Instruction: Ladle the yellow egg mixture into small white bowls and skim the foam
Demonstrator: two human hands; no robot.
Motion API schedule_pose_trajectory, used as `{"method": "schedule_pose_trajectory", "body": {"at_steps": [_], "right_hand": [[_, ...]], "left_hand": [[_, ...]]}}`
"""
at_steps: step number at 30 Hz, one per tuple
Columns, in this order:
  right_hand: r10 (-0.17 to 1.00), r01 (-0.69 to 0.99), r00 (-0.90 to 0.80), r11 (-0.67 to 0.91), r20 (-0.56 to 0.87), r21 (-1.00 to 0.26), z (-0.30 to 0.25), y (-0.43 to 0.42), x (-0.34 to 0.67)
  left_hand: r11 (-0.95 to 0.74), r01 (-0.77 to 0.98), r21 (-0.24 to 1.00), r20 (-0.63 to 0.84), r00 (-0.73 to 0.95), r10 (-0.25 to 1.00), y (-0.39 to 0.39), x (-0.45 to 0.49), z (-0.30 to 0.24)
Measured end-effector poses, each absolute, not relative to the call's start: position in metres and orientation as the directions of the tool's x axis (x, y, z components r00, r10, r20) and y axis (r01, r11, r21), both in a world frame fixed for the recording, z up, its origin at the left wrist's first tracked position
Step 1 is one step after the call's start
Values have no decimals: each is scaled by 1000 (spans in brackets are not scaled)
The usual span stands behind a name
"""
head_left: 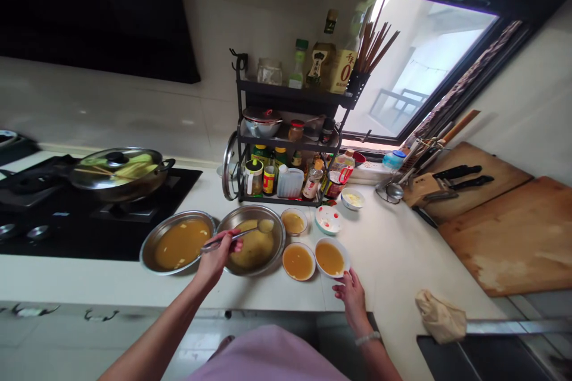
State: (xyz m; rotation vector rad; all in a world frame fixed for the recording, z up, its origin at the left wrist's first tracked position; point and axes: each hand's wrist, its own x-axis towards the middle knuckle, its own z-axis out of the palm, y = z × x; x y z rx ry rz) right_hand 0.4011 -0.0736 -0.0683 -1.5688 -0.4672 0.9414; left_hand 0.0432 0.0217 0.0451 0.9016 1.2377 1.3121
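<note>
My left hand (217,258) is closed round the handle of a metal ladle (250,231), whose bowl hangs filled over the right one of two steel basins (277,232) of yellow-brown liquid. The other steel basin (152,243) sits just to its left. My right hand (351,293) touches the near rim of a white bowl (330,258) full of the same liquid, fingers curled against it. An orange-rimmed bowl (298,262) of liquid stands between basin and white bowl. A smaller filled bowl (294,222) sits behind.
A lidded wok (117,174) sits on the black stove (53,220) at left. A spice rack (290,143) with bottles stands behind the bowls. Knife block (424,187) and wooden cutting boards (513,232) lie at right, a crumpled cloth (440,315) near the counter edge.
</note>
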Motion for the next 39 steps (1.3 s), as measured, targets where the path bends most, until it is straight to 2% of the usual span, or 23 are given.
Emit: {"method": "schedule_pose_trajectory", "body": {"at_steps": [3, 6, 8, 10, 13, 16, 18, 22, 26, 28, 30, 32, 39], "right_hand": [[742, -215, 592, -231, -315, -949, -68, -74, 401], [737, -218, 594, -240, -324, -946, -69, -73, 401], [733, -219, 596, -244, -328, -945, -69, -73, 401], [733, -217, 597, -242, -325, -946, -69, -73, 401], [736, -213, 598, -234, -316, -949, -69, -73, 400], [736, -207, 603, -229, -308, -951, -69, -74, 400], [732, -204, 609, -228, -305, -952, -69, -73, 400], [735, -212, 602, -229, -312, -950, -69, -73, 400], [731, -218, 604, -231, -317, -948, -70, -72, 400], [727, -218, 610, -230, -316, -949, -71, -72, 400], [726, -218, 611, -228, -315, -949, -72, -72, 401], [728, -217, 610, -225, -312, -950, -72, -72, 401], [735, -214, 605, -222, -307, -951, -74, -72, 403]], "left_hand": [[25, 90, 996, -19, -66, 998, 9, 27, 36], [-209, 393, 896, 179, 113, 977, -2, 16, 29], [-345, 474, 810, 277, 209, 938, -7, 14, 27], [-389, 490, 780, 319, 224, 921, -9, 17, 28], [-319, 430, 845, 288, 138, 948, -3, 33, 33], [-193, 255, 947, 188, 47, 981, 10, 60, 38], [-178, 178, 968, 170, 60, 984, 22, 81, 38], [-311, 274, 910, 248, 242, 938, 45, 117, 34], [-408, 346, 845, 303, 319, 898, 59, 142, 26], [-305, 264, 915, 226, 292, 929, 62, 150, 21], [-110, 104, 988, 88, 202, 975, 65, 155, 15], [45, -47, 998, -40, 103, 994, 68, 156, 10], [168, -241, 956, -190, -68, 979, 79, 140, 10]]}}
